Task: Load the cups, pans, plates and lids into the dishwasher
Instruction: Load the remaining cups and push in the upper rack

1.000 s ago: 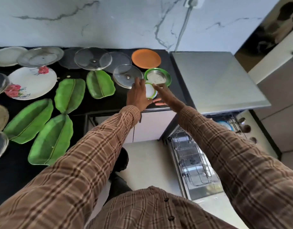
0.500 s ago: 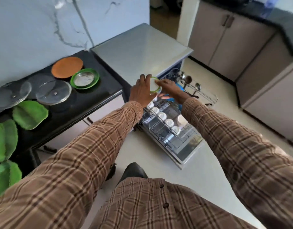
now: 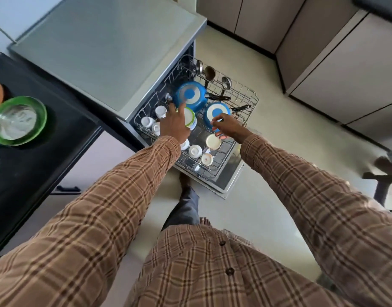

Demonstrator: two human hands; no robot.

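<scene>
The dishwasher's wire rack [image 3: 248,100] is pulled out over the floor. In it lie two upturned blue pans [image 3: 189,94] [image 3: 217,111], several white cups [image 3: 195,150] and ladles [image 3: 226,82]. My left hand [image 3: 174,126] holds a small green-rimmed lid [image 3: 190,118] low over the rack's middle, between the cups and the pans. My right hand [image 3: 229,129] hovers just right of it with its fingers loose, close to the nearer pan's rim and holding nothing.
The grey dishwasher top [image 3: 106,45] is at the upper left. A black counter [image 3: 35,165] at the left carries a larger green-rimmed glass lid [image 3: 18,120]. Beige cabinets [image 3: 345,63] line the right. Pale floor surrounds the open door [image 3: 230,182].
I turned from the counter to the dishwasher. Both hands carried the small lid over; now it is down at the rack in my left hand and my right hand has come off it.
</scene>
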